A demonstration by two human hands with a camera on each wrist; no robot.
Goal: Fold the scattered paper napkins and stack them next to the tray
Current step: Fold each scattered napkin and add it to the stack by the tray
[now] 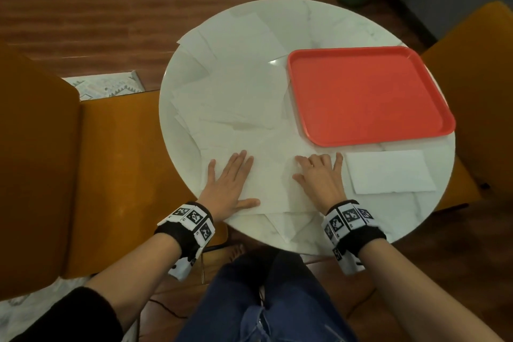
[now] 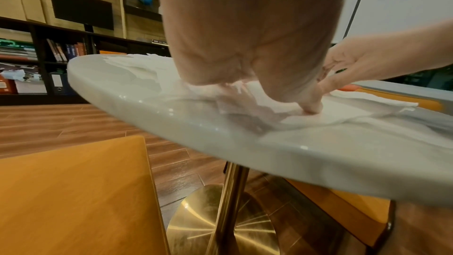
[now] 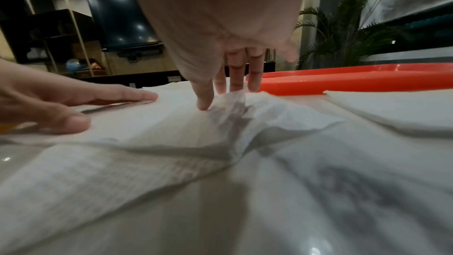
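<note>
Pressing my left hand (image 1: 231,182) and right hand (image 1: 319,175) flat, fingers straight, on a napkin (image 1: 273,178) lying long side left-to-right at the table's (image 1: 319,22) near edge, I see the folded stack (image 1: 390,172) rightward, before the tray (image 1: 366,94).

red tray (image 1: 369,97), white napkins (image 1: 236,108), white marbled table (image 1: 333,22), mustard chairs (image 1: 116,169)

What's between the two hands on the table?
Only white napkin: the left hand and right hand both press flat on the same napkin, which spans the gap between them. The head view shows it best.
</note>
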